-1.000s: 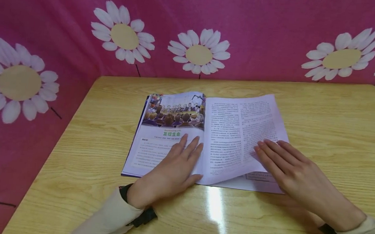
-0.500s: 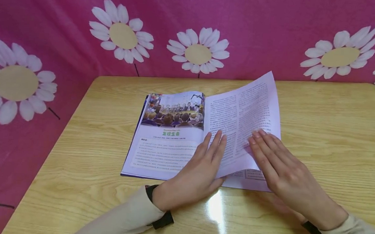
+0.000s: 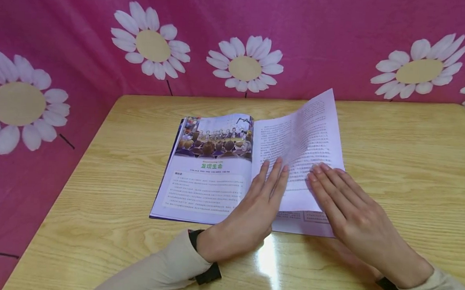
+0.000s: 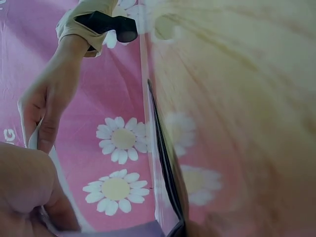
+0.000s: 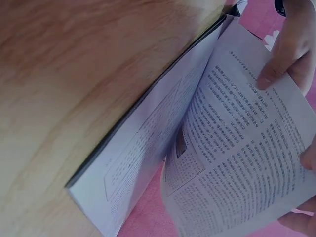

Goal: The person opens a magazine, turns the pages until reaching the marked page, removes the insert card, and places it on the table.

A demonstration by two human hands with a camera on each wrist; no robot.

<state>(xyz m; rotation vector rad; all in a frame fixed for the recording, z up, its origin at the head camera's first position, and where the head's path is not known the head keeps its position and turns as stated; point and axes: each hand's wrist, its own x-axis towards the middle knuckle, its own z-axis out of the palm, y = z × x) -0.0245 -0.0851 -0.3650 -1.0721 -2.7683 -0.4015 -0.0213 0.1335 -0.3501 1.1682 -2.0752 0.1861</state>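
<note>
An open magazine (image 3: 206, 189) lies on the table, with its right-hand page (image 3: 315, 140) lifted and bent, its upper corner raised. My left hand (image 3: 248, 211) pinches the lower part of this page near the middle; in the right wrist view the thumb of the left hand (image 5: 291, 54) is on the underside of the page (image 5: 237, 143). At the page's outer edge, my right hand (image 3: 359, 217) grips it, fingers together on top. In the left wrist view the right hand (image 4: 52, 94) holds the page between thumb and fingers, beside the left hand (image 4: 29, 187).
The wooden table (image 3: 405, 154) extends on all sides of the magazine. Behind it and to the left hangs a pink cloth (image 3: 316, 44) with large white flowers. A bright reflection shines on the table just below the magazine.
My left hand has moved right, off the left page and onto the right one. The right hand has shifted slightly left. The page's upper corner has risen and the page now bends more.
</note>
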